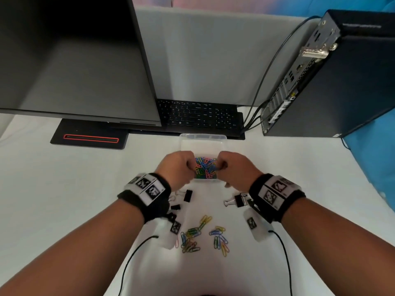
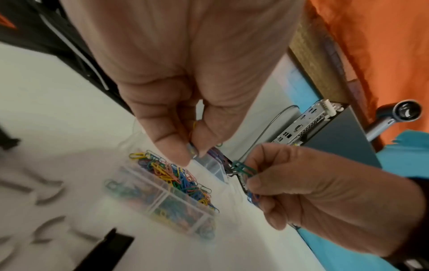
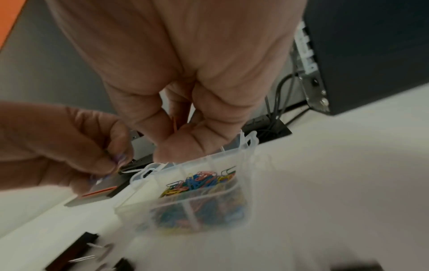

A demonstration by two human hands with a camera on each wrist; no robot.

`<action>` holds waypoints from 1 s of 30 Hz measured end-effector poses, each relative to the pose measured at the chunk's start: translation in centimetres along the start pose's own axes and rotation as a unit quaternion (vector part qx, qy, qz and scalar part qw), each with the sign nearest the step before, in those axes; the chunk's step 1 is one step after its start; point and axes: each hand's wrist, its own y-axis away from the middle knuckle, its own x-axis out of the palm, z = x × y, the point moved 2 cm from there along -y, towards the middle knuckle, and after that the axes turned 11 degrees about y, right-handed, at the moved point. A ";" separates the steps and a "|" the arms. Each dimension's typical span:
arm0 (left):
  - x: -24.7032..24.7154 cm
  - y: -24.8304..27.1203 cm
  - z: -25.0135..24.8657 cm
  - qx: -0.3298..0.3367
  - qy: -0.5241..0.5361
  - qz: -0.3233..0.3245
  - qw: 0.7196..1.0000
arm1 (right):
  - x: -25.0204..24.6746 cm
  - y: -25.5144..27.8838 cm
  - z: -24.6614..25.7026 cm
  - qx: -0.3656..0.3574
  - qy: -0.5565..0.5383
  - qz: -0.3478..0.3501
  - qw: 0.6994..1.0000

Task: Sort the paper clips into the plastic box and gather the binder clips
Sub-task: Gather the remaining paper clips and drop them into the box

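Paper clips [image 1: 205,167] mostly fill the plastic box [image 1: 202,140], mid-bench. Left hand [image 1: 175,167] and right hand [image 1: 236,168] above it, fingers pinching clips, probably about to drop. Loose clips [image 1: 193,238] remain near; binder clips [image 1: 187,195] ungathered, split left and right.

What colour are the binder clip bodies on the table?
Black, with silver wire handles; the binder clips show best in the head view.

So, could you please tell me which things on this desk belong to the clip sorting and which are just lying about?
Part of the job:
plastic box
paper clips in the box
loose paper clips
binder clips
left hand
right hand

Just lying about:
monitor
keyboard
computer tower
cables
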 end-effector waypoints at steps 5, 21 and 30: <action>0.9 -1.3 -0.2 0.027 -0.088 -0.029 0.995 | -0.2 -1.5 0.9 -0.017 0.086 -0.009 0.996; 8.8 12.4 8.9 0.166 -0.272 0.064 0.946 | 12.6 11.3 -4.0 -0.227 0.352 0.049 0.907; 8.0 15.6 11.8 0.219 -0.269 0.087 0.934 | 11.1 15.7 -6.9 -0.215 0.308 0.036 0.926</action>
